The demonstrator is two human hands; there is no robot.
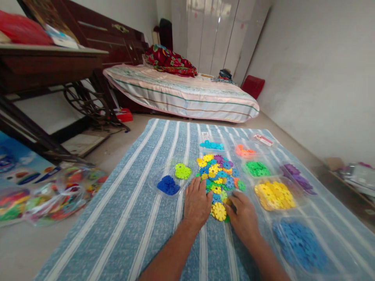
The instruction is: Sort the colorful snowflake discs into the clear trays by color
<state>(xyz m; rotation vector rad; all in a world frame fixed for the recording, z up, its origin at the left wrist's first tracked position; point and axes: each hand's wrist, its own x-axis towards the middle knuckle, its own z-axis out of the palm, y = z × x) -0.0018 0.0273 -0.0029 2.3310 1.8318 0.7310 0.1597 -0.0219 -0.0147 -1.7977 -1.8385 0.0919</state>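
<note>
A mixed pile of notched plastic flower discs (218,173) lies in the middle of the cloth, in yellow, blue, purple, green and orange. My left hand (197,201) rests flat along the pile's left edge, fingers stretched out. At the near right side of the pile, my right hand (241,214) is curled, its thumb and fingers closed on a yellow disc (227,201) that is partly hidden. Just left of that thumb sits a large yellow disc (218,211). Left of the pile, a clear container holds dark blue discs (168,185), with lime discs (183,171) beside them.
Clear containers on the right hold green discs (258,169), yellow discs (275,195), purple discs (297,177) and blue discs (304,244). Turquoise discs (211,145) and orange discs (245,150) stand behind the pile. Bagged colourful pieces (67,203) lie on the floor left. A bed (181,93) is beyond.
</note>
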